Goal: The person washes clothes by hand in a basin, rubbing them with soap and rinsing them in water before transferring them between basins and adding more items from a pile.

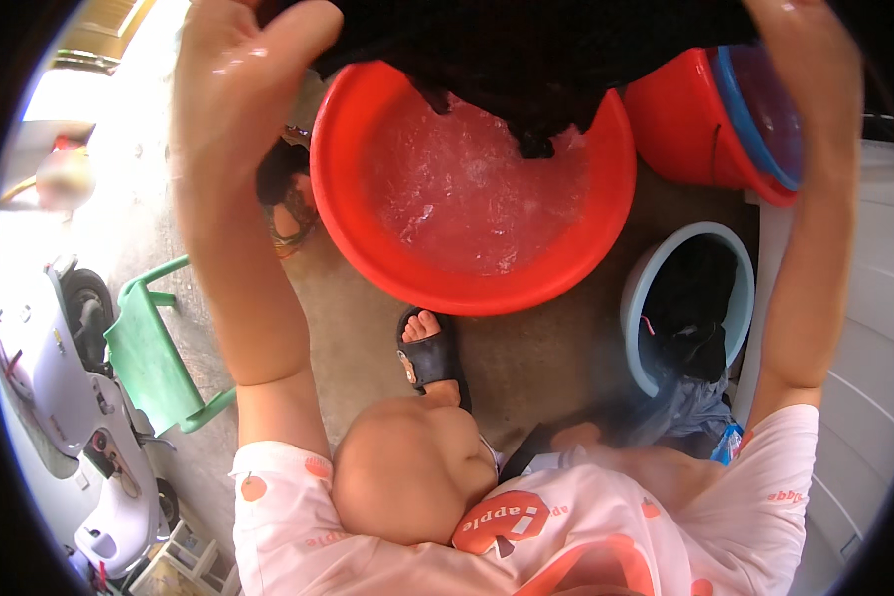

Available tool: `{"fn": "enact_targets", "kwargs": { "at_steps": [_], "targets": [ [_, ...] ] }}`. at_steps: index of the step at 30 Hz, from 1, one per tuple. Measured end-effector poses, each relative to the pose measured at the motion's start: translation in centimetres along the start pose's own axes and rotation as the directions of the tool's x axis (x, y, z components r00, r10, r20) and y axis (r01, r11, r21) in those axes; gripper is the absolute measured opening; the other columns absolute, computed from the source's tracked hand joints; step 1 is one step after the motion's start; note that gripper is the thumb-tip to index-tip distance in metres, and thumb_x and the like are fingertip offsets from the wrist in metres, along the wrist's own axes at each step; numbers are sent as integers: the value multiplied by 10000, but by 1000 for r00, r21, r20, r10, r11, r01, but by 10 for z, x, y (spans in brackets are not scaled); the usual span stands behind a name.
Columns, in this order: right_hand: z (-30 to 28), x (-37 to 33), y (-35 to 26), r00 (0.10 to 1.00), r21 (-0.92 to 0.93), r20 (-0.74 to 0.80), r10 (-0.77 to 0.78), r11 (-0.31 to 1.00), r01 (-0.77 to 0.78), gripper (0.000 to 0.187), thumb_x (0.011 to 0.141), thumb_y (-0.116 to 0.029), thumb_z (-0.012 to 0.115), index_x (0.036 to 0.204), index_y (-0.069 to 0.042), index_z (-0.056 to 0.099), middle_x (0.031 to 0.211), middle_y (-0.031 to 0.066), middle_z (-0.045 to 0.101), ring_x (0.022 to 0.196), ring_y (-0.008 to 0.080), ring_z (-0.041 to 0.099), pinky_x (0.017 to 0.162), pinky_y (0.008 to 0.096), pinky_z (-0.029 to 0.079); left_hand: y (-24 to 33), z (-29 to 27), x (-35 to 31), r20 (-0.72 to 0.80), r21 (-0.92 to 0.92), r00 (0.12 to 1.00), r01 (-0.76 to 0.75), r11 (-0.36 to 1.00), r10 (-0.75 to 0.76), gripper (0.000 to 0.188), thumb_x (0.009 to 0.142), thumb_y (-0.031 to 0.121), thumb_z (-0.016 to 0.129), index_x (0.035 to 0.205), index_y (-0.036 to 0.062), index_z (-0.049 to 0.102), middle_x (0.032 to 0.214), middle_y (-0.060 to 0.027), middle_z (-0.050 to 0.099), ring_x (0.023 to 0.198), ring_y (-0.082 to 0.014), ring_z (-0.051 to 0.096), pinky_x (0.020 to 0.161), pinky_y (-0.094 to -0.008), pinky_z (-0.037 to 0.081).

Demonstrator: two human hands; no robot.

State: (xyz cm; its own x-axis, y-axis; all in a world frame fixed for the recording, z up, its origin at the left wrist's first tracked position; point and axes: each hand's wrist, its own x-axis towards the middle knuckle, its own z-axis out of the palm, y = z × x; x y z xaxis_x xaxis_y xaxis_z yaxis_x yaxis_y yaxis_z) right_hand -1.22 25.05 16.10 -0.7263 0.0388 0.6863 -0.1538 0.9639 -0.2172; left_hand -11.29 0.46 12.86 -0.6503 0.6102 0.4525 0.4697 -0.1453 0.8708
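A wet black piece of cloth stretches between my raised hands along the upper edge; its kind of garment cannot be made out. My left hand grips its left end, with the thumb showing and the fingers mostly hidden. At the other end my right hand holds the cloth, blurred and partly cut off by the frame. Beneath hangs a loose tip of the cloth over a large round red basin. Rippled, bubbly water fills the lower part of the basin.
Red and blue tubs lean together at the upper right. Below them stands a light blue bucket with dark cloth inside, beside a plastic bag. A green plastic chair and a pale scooter are at the left. My sandalled foot is near the basin.
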Motion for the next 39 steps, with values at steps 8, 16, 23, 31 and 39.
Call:
{"fn": "enact_targets", "kwargs": {
  "at_steps": [8, 16, 23, 31, 39],
  "targets": [
    [119, -120, 46, 947, 186, 292, 133, 964, -192, 509, 720, -55, 538, 1228, -30, 509, 1092, 180, 536, 1033, 362, 529, 865, 416, 450, -152, 27, -40, -74, 613, 995, -2, 790, 59, 402, 670, -22, 485, 1050, -31, 617, 1138, -199, 567, 1026, -350, 562, 921, -366, 438],
    [213, -263, -1, 521, -324, 736, 432, 901, -289, 862, 705, -62, 685, 1431, -39, 220, 1506, 230, 3, 1332, 420, 228, 1010, 472, 373, -247, 88, -122, 365, 865, 917, -269, 423, -163, 488, 606, 85, 671, 1088, 140, 615, 1210, -197, 431, 1124, -369, 406, 887, -455, 407],
    [249, -306, -25, 291, -755, 639, 712, 654, 56, 655, 892, -277, 522, 1462, -303, 202, 1532, 112, -136, 1356, 492, 54, 898, 678, 356, -271, 116, -163, 396, 906, 662, -396, 151, -636, 453, 789, 193, 622, 1235, 250, 575, 1532, -136, 55, 1088, -304, 419, 716, -374, 459],
    [267, -321, -85, -12, -587, 796, 606, 776, 232, 555, 944, -251, 415, 1458, -330, 220, 1540, 98, -98, 1302, 558, 181, 785, 730, 397, -271, 108, -204, 249, 815, 376, -580, -17, -892, 400, 900, 289, 482, 1298, 263, 506, 1460, -96, 238, 1124, -280, 440, 758, -432, 458],
    [187, -277, -43, 234, -204, 859, 455, 724, -659, 478, 760, -122, 589, 1233, -182, 556, 1250, 159, 461, 1004, 392, 568, 855, 452, 488, -115, 25, -111, 369, 891, 698, -78, 448, -614, 500, 637, 14, 592, 1126, 116, 600, 995, -130, 578, 942, -323, 586, 808, -393, 497]
  ]
}}
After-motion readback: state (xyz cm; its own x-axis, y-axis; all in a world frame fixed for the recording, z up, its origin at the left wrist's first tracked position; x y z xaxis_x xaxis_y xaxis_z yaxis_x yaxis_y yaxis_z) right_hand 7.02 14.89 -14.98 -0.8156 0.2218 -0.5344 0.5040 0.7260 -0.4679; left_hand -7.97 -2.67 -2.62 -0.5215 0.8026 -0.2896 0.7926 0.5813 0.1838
